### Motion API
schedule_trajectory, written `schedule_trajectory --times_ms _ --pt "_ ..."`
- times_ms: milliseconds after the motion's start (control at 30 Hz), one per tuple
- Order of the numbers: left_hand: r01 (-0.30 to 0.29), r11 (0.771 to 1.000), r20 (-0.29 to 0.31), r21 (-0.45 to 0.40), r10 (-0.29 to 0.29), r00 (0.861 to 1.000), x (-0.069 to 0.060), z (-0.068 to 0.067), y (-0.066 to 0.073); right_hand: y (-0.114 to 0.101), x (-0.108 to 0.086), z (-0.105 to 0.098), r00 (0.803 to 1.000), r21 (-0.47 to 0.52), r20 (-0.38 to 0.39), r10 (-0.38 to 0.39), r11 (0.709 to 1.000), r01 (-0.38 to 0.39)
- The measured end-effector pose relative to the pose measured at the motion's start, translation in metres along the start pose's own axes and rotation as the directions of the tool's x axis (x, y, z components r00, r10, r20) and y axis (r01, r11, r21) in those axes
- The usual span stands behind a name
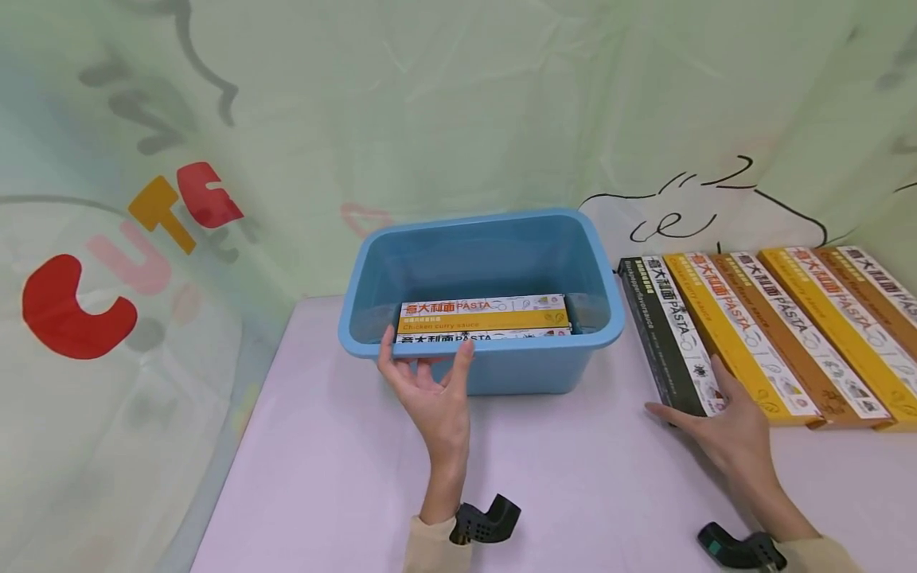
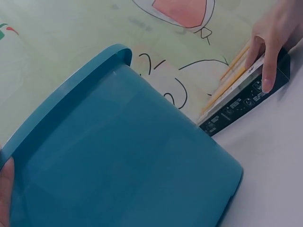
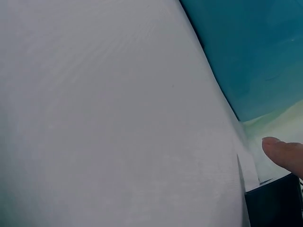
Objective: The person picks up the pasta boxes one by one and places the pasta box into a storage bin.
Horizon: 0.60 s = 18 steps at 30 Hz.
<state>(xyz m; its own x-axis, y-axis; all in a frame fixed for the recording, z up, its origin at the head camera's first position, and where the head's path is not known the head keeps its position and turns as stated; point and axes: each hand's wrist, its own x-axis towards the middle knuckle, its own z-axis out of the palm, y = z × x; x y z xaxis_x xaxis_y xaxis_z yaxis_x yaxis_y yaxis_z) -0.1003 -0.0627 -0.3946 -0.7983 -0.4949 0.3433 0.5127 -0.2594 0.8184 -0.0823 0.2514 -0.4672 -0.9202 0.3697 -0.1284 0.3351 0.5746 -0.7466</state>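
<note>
A blue plastic bin (image 1: 466, 370) stands on the table with pasta boxes (image 1: 483, 312) lying inside, a yellow one marked Chicken curry sauce behind another partly hidden by the rim. My left hand (image 1: 433, 402) grips the bin's front rim, some fingers curled below it. To the right, my right hand (image 1: 738, 430) holds the near end of a black pasta box (image 1: 662, 342), thumb on its left side and fingers across the top. In the left wrist view this black box (image 2: 232, 113) shows its dark side. The right wrist view catches only one fingertip (image 3: 284, 153) above the dark box end.
Right of the black box, several yellow and brown pasta boxes (image 1: 745, 338) lie side by side. A pale, printed curtain (image 1: 473, 119) hangs behind the lilac table (image 1: 315, 446). Black cameras (image 1: 487, 521) are strapped to both wrists.
</note>
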Motion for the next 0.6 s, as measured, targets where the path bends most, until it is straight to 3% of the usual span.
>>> schedule_trajectory --times_ms 600 --pt "-0.011 1.000 0.004 0.007 0.011 1.000 0.000 -0.001 -0.001 -0.002 -0.003 0.011 0.992 0.060 -0.090 0.083 0.995 -0.078"
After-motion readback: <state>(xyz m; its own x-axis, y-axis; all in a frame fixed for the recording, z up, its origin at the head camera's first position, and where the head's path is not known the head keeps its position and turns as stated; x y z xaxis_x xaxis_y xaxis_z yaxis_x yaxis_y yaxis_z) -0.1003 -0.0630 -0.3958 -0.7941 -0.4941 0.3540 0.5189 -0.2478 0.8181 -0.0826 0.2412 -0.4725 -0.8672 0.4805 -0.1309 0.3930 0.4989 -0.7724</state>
